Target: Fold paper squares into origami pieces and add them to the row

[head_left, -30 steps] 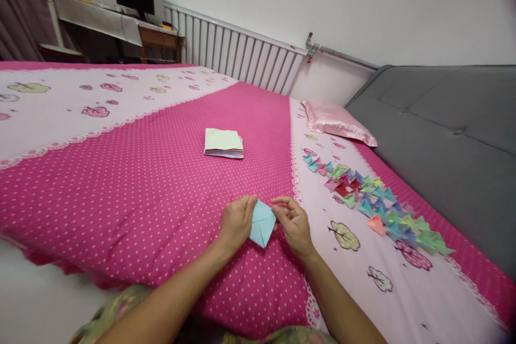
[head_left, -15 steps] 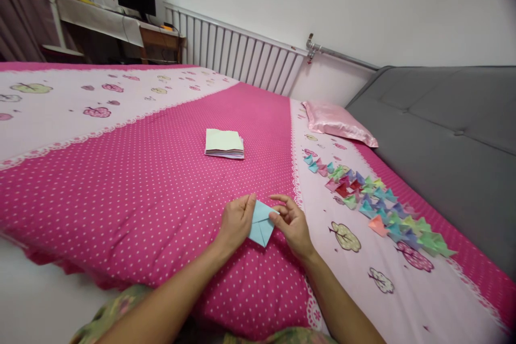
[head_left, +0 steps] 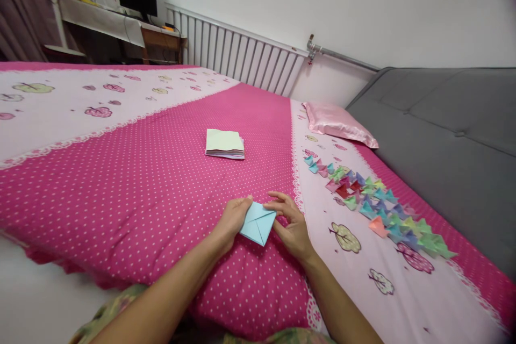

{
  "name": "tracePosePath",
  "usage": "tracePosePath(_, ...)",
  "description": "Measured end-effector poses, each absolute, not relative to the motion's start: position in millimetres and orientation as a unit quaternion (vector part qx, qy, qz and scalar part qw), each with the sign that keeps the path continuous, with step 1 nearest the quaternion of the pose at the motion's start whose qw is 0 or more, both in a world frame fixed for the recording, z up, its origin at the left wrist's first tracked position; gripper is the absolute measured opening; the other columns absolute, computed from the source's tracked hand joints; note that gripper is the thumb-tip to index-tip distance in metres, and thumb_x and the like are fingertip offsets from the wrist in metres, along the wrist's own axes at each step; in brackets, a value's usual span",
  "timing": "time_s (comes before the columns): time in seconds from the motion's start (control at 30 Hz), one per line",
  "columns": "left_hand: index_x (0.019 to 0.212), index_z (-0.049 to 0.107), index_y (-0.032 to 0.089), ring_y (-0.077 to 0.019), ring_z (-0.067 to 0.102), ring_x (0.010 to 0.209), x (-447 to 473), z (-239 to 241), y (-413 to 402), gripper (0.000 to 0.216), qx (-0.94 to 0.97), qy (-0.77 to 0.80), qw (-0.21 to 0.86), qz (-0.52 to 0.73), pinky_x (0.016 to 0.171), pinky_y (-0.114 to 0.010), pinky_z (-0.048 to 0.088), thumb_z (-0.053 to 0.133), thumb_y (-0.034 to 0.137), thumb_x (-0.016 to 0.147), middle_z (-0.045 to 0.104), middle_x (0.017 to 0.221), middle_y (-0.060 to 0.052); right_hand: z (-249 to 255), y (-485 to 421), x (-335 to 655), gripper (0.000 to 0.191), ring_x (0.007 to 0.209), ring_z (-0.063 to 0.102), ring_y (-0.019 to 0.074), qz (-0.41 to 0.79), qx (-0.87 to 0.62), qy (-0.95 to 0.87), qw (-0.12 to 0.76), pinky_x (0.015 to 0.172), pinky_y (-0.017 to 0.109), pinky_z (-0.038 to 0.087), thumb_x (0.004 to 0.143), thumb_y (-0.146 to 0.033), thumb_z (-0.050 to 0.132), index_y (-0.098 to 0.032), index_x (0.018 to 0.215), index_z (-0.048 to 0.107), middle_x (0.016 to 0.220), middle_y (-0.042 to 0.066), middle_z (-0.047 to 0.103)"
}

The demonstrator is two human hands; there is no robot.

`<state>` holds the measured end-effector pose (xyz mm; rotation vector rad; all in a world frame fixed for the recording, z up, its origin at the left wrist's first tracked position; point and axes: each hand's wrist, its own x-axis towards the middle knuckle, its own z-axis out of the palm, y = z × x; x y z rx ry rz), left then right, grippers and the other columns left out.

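Note:
A light blue folded paper (head_left: 257, 223) lies low over the pink dotted bedspread (head_left: 161, 183), held between both hands. My left hand (head_left: 233, 220) grips its left edge, fingers curled under it. My right hand (head_left: 291, 221) pinches the paper's upper right corner with thumb and forefinger, the other fingers bent. The paper shows diagonal creases and points down toward me. A stack of paper sheets (head_left: 224, 143) with a pale green top lies farther up the bed.
A long row of several small folded paper pieces (head_left: 374, 204) in many colours lies on the pale strip to the right. A pink satin pillow (head_left: 337, 121) rests near a grey sofa (head_left: 451, 134). A radiator (head_left: 242, 54) lines the far wall.
The blue paper has tipped flatter and shifted slightly left and down. My right hand moved from its right edge up to its top corner.

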<state>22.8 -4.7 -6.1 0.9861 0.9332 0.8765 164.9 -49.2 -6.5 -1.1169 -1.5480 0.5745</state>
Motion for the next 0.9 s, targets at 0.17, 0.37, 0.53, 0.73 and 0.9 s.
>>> tracePosePath(0.17, 0.068, 0.057, 0.012, -0.0085, 0.043, 0.043, 20, -6, -4, 0.034, 0.439, 0.393, 0.739, 0.328, 0.046, -0.021, 0.03, 0.054, 0.046, 0.072, 0.051, 0.051, 0.001, -4, -50, 166, 0.015, 0.093, 0.054, 0.0188, 0.232, -0.461, -0.659, 0.548, 0.083, 0.037, 0.043, 0.075, -0.016, 0.058, -0.026, 0.08, 0.068, 0.111, 0.004, 0.056)
tracePosePath(0.37, 0.093, 0.061, 0.013, -0.0156, 0.059, 0.078, 15, 0, 3, 0.053, 0.415, 0.314, 0.76, 0.39, 0.072, -0.026, 0.042, 0.035, 0.056, 0.081, 0.065, 0.086, -0.008, -5, -49, 167, 0.009, 0.086, 0.057, 0.0191, 0.283, -0.491, -0.583, 0.582, 0.074, 0.033, 0.046, 0.078, -0.026, 0.058, -0.02, 0.082, 0.063, 0.09, 0.005, 0.063)
tracePosePath(0.53, 0.096, 0.063, 0.011, -0.0194, 0.061, 0.078, 14, 7, -1, 0.058, 0.435, 0.241, 0.785, 0.369, 0.073, -0.031, 0.045, 0.044, 0.061, 0.074, 0.066, 0.089, -0.012, -12, -44, 165, 0.014, 0.057, 0.052, 0.0113, 0.341, -0.513, -0.49, 0.617, 0.055, 0.023, 0.044, 0.076, -0.031, 0.06, -0.019, 0.08, 0.055, 0.065, -0.002, 0.057)
tracePosePath(0.73, 0.085, 0.066, 0.009, -0.0144, 0.058, 0.067, 21, -1, -7, 0.037, 0.476, 0.304, 0.733, 0.379, 0.066, -0.026, 0.046, 0.068, 0.039, 0.064, 0.065, 0.077, -0.01, -15, -43, 163, 0.027, 0.063, 0.059, 0.0132, 0.392, -0.496, -0.464, 0.621, 0.056, 0.024, 0.048, 0.073, -0.031, 0.063, -0.019, 0.094, 0.05, 0.079, 0.002, 0.062)
tracePosePath(0.9, 0.087, 0.065, 0.008, -0.013, 0.057, 0.064, 19, -2, -5, 0.037, 0.468, 0.313, 0.749, 0.348, 0.06, -0.024, 0.047, 0.065, 0.04, 0.068, 0.064, 0.075, -0.01, -13, -45, 164, 0.043, 0.086, 0.06, 0.0169, 0.363, -0.487, -0.489, 0.626, 0.07, 0.028, 0.051, 0.071, -0.025, 0.065, -0.022, 0.11, 0.047, 0.111, 0.008, 0.055)
